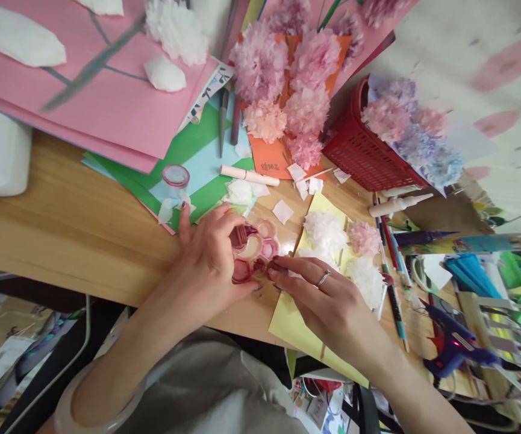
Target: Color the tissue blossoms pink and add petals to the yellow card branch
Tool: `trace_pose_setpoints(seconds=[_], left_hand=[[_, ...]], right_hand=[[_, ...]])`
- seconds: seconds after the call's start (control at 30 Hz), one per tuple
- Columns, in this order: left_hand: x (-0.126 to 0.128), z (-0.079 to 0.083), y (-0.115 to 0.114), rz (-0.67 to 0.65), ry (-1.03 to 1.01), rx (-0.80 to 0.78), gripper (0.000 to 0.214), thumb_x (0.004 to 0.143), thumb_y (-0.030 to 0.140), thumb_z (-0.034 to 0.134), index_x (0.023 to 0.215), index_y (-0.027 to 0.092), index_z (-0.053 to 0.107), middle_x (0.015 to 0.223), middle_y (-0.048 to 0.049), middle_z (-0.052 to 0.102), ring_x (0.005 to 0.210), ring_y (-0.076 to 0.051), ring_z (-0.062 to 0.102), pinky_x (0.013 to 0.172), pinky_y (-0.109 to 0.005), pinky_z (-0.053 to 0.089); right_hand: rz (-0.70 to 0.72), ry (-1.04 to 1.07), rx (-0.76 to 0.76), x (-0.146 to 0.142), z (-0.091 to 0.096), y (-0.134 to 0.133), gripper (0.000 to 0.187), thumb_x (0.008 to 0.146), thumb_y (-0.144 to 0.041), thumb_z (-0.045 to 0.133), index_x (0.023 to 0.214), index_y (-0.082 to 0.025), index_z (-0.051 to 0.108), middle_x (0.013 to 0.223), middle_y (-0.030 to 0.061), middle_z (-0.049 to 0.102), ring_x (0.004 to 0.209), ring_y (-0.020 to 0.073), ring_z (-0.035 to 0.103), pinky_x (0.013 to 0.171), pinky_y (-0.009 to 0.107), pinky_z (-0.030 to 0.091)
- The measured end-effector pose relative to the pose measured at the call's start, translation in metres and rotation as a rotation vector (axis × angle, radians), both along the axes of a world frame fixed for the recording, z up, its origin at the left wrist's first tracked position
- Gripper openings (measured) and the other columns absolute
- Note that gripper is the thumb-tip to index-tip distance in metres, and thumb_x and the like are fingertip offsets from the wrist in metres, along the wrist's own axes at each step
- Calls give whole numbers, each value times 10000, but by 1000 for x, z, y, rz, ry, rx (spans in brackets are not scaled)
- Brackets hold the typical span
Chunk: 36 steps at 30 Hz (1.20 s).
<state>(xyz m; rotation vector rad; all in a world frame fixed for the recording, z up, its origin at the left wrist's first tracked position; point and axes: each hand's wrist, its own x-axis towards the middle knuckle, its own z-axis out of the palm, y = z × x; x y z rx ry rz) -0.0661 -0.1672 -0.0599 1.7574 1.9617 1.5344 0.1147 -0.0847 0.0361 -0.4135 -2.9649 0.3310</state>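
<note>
Pots (253, 253) pinched by left hand (206, 265), right hand (327, 301), near desk (84, 241) edge.

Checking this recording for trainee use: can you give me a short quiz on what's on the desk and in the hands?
1. True or false: the left hand and the right hand both touch the small clear tray.
2. What does the red basket hold? A) paper flowers B) scissors C) tape rolls
3. Fill in: the ring is on the ___ hand.
Key: 1 true; 2 A; 3 right.
</note>
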Motion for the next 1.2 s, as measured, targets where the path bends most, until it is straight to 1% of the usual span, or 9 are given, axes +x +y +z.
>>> trace_pose_setpoints(seconds=[0.1, 0.2, 0.43, 0.53, 0.67, 0.83, 0.93, 1.03, 1.2], left_hand=[[0, 2, 0, 23, 124, 0, 896, 645, 320, 824, 1332, 211, 259, 1291, -171, 547, 1272, -336, 514, 1189, -637, 86], [1, 2, 0, 33, 136, -4, 897, 647, 320, 821, 1331, 200, 255, 1305, -177, 536, 1277, -327, 511, 1197, -608, 77], [0, 1, -1, 9, 96, -7, 935, 616, 296, 840, 1346, 212, 261, 1321, -169, 523, 1318, -350, 477, 1191, -637, 96], [-1, 2, -2, -8, 106, -3, 934, 612, 262, 842, 1338, 184, 260, 1298, -184, 523, 1322, -366, 469, 1188, -646, 91], [-1, 5, -3, 2, 152, -29, 903, 618, 260, 838, 1315, 154, 275, 1280, -200, 524, 1315, -369, 469, 1181, -652, 100], [0, 10, -4, 7, 159, -67, 859, 648, 275, 824, 1306, 158, 285, 1295, -192, 524, 1319, -343, 471, 1181, -636, 114], [0, 11, -5, 7, 161, -73, 857, 653, 272, 821, 1310, 157, 282, 1297, -187, 524, 1326, -339, 466, 1182, -634, 110], [-1, 10, -4, -3, 164, -67, 847, 668, 271, 808, 1317, 168, 275, 1308, -185, 517, 1337, -341, 455, 1178, -650, 99], [-2, 9, -5, -23, 176, -65, 872, 664, 260, 809, 1334, 172, 258, 1313, -197, 509, 1348, -359, 440, 1170, -673, 107]], right_hand=[[75, -22, 40, -1, 5, 4, 285, 942, -37, 440, 1110, -127, 651, 1173, 124, 688, 1047, 228, 646, 850, 359, 598], [144, -55, 49, -3, 10, 9, 312, 953, -43, 415, 1134, -129, 653, 1192, 119, 686, 1095, 227, 637, 882, 353, 593], [333, -153, 101, -19, 26, 21, 335, 968, -67, 379, 1110, -89, 682, 1154, 142, 707, 1076, 245, 653, 869, 363, 599], [369, -197, 30, -27, 33, 28, 369, 954, -32, 367, 1130, -112, 682, 1155, 131, 708, 1071, 231, 660, 875, 359, 591], [264, -174, -200, -29, 35, 39, 369, 923, -8, 440, 1147, -166, 687, 1183, 98, 704, 1072, 183, 668, 902, 302, 565], [-112, -184, -455, -24, 24, 47, 262, 912, -164, 566, 1127, -218, 705, 1059, 59, 753, 923, 183, 716, 771, 288, 588], [-235, -216, -577, -25, 19, 46, 257, 893, -188, 583, 1109, -238, 714, 1022, 26, 764, 868, 163, 720, 722, 256, 578], [-263, -250, -603, -32, 22, 42, 244, 872, -165, 597, 1060, -240, 732, 979, -1, 769, 807, 136, 710, 711, 227, 554], [-253, -314, -451, -46, 28, 38, 207, 853, -121, 604, 925, -235, 761, 813, -29, 755, 664, 101, 652, 637, 207, 473]])
